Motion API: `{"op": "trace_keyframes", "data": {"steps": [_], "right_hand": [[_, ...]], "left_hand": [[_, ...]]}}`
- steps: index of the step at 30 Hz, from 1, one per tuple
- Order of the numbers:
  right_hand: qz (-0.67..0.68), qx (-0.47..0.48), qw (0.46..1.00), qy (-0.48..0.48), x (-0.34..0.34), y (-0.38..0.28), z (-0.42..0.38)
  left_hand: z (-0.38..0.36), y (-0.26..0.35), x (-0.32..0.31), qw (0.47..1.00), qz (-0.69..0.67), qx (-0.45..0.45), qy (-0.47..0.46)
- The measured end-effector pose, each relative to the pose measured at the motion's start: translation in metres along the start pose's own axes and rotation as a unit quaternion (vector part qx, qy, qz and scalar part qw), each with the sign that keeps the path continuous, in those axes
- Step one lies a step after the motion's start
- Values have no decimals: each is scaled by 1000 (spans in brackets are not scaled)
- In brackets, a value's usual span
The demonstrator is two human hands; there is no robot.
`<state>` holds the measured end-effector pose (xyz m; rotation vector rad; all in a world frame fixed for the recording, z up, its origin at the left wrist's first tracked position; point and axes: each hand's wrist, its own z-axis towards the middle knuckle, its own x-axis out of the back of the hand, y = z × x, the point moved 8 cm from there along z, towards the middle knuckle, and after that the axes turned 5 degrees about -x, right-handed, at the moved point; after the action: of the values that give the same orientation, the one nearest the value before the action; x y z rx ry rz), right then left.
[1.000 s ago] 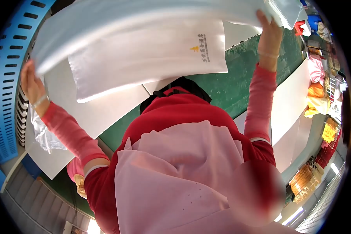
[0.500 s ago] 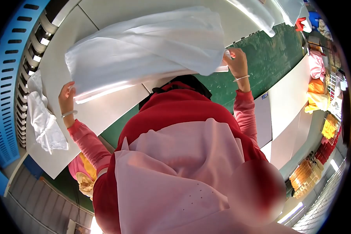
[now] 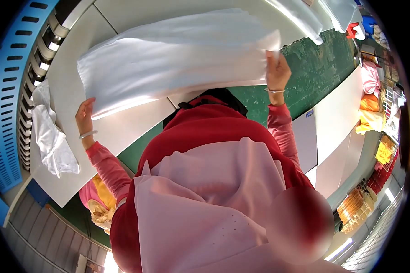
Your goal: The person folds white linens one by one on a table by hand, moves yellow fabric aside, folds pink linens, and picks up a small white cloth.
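A long sheet of thin white cloth lies across the pale table, its near edge running between both hands. My left hand is at the near left corner, its fingers closed on the cloth. At the right end, my right hand pinches the cloth edge, which stands slightly raised above the fingertips. Each wrist wears a bracelet.
A crumpled white cloth lies at the left beside a blue slotted crate. More clear sheeting is at the upper right. A green surface lies right of the cloth, and coloured bundles stand at the far right.
My right hand has moved up slightly and lifted the right edge of the cloth. The cloth looks smoother. My left hand has shifted slightly right.
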<state>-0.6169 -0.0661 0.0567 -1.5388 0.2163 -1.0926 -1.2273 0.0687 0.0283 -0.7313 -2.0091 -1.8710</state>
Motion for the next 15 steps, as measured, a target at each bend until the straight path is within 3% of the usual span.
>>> {"op": "trace_keyframes", "data": {"steps": [1,5,9,12,15], "right_hand": [[-137,4,990,-45,-7,8,-1],[-204,-17,973,-107,-18,36,0],[93,-139,964,-205,-32,60,25],[118,-123,960,-220,-38,35,30],[61,-39,982,-175,-29,13,32]], "left_hand": [[0,0,-1,1000,1,-2,3],[-1,2,-1,999,38,4,-21],[8,13,-3,995,93,-5,-25],[12,12,-2,991,131,-9,-22],[10,12,-2,991,131,-7,-13]]}}
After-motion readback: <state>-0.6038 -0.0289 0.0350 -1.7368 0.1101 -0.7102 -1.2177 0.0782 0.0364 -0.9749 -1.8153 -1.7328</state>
